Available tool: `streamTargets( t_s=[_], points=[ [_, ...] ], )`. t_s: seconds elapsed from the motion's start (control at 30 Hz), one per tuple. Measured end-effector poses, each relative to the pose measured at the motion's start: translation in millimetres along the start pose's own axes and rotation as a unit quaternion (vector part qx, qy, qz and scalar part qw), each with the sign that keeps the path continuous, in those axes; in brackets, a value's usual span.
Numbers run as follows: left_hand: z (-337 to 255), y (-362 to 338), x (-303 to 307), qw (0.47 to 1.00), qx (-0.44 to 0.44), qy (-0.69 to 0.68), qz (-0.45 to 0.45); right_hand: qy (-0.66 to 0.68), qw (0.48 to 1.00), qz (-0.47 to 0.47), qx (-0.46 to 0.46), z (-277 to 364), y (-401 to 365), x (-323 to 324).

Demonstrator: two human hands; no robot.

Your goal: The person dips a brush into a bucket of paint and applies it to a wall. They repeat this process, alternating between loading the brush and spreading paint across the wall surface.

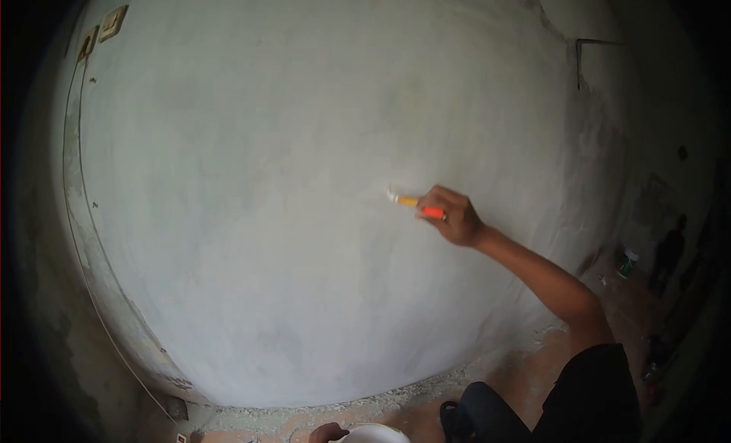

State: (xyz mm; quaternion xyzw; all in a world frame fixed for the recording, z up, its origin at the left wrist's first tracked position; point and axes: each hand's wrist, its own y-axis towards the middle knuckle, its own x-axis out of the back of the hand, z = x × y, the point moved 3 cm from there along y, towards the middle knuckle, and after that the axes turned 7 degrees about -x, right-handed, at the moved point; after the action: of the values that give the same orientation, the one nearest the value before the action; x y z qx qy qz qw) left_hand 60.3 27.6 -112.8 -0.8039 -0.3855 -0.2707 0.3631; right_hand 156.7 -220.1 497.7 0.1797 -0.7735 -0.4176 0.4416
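My right hand point(457, 218) is closed around a paintbrush point(409, 202) with a yellow and orange-red handle. White paint covers the brush's tip, which points left and is at or very close to the pale, patchy wall point(266, 176); whether it touches is hard to tell. At the bottom edge, my left hand point(328, 433) grips the side of a white bucket point(375, 426). Only the bucket's upper part shows, and the frame cuts off the rest of that hand.
Two switch or socket plates point(113, 23) sit at the wall's upper left, with a cable point(99, 313) running down to the floor. Flaked debris point(251, 419) lies along the wall's foot. A small white and green container point(628, 263) stands at right. My knee point(487, 409) shows below.
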Motion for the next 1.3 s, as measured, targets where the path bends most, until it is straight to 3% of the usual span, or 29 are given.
streamTargets(
  t_s=[0.07,0.1,0.13,0.2,0.23,0.3,0.37,0.4,0.47,0.5,0.57,0.6,0.63,0.73,0.77,0.87,0.97,1.0,1.03,1.17,1.27,1.3],
  points=[
    [-7,-5,11,0.994,0.074,0.021,0.079,0.103,0.982,0.052,-0.146,22,-56,-10],
    [-5,-6,13,0.986,0.113,0.028,0.116,0.153,0.971,0.056,-0.175,36,-90,-20],
    [7,0,4,0.993,0.075,0.021,0.086,0.2,0.962,0.032,-0.185,56,-123,-29],
    [-43,-41,36,0.996,0.08,-0.04,0.014,0.262,0.907,0.043,-0.327,90,-205,-52],
    [-40,-45,30,0.99,0.087,-0.058,-0.09,0.287,0.88,0.036,-0.377,109,-245,-65],
    [-53,-60,22,0.99,0.115,-0.032,-0.075,0.34,0.78,0.018,-0.525,147,-320,-86],
    [-102,-92,28,0.956,0.047,-0.147,-0.249,0.402,0.63,-0.046,-0.663,185,-386,-106],
    [-116,-100,17,0.956,0.066,-0.147,-0.246,0.414,0.618,-0.038,-0.667,197,-400,-107],
    [-132,-118,-13,0.869,0.125,-0.396,-0.269,0.408,0.474,-0.109,-0.773,223,-436,-105],
    [-143,-126,-25,0.863,0.146,-0.399,-0.272,0.417,0.463,-0.093,-0.777,234,-447,-106],
    [-160,-132,-39,0.819,0.131,-0.487,-0.274,0.423,0.344,-0.143,-0.826,248,-470,-112],
    [-162,-133,-45,0.812,0.13,-0.499,-0.273,0.438,0.31,-0.158,-0.829,252,-479,-118],
    [-168,-132,-47,0.806,0.126,-0.511,-0.271,0.441,0.305,-0.146,-0.832,254,-482,-120],
    [-180,-126,-48,0.776,0.133,-0.552,-0.275,0.482,0.209,-0.151,-0.838,254,-488,-127],
    [-182,-124,-48,0.769,0.136,-0.559,-0.278,0.48,0.208,-0.138,-0.841,252,-493,-129],
    [-180,-119,-51,0.769,0.138,-0.552,-0.291,0.515,0.113,-0.166,-0.833,253,-507,-130],
    [-172,-115,-43,0.77,0.12,-0.554,-0.294,0.452,0.149,-0.081,-0.876,248,-518,-129],
    [-175,-116,-35,0.778,0.106,-0.544,-0.294,0.458,0.147,-0.107,-0.87,249,-519,-128],
    [-174,-115,-29,0.789,0.108,-0.534,-0.282,0.445,0.183,-0.064,-0.874,249,-524,-128],
    [-165,-109,-15,0.812,0.123,-0.512,-0.25,0.415,0.206,-0.01,-0.886,249,-511,-126],
    [-144,-104,-32,0.749,0.163,-0.58,-0.275,0.41,0.329,0.071,-0.848,247,-512,-139],
    [-141,-102,-34,0.742,0.17,-0.59,-0.269,0.401,0.327,0.081,-0.852,249,-515,-145]
  ],
)
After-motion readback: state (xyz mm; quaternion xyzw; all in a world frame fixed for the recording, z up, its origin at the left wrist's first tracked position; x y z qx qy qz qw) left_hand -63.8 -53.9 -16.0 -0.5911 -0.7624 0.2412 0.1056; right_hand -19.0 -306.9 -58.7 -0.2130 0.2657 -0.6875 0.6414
